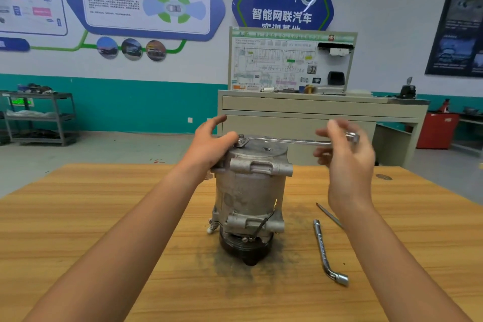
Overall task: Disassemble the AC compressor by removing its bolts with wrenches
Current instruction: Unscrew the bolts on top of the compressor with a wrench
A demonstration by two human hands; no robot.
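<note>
A grey AC compressor [248, 191] stands upright on the wooden table [104, 217], its dark pulley end down. A bolt [241, 136] sticks up at the left rim of its top face. A long silver wrench [287, 140] lies level across the top, its ring end on that bolt. My left hand [211, 144] rests on the compressor's top left edge, fingers spread and relaxed. My right hand [345, 149] holds the wrench's far end, fingers loosely curled round the handle.
An L-shaped socket wrench [325, 251] and a thin screwdriver [328, 214] lie on the table right of the compressor. Dark grime stains the wood around its base. Behind stand a beige bench [324, 110], a metal shelf cart [39, 117] and a red cabinet [436, 131].
</note>
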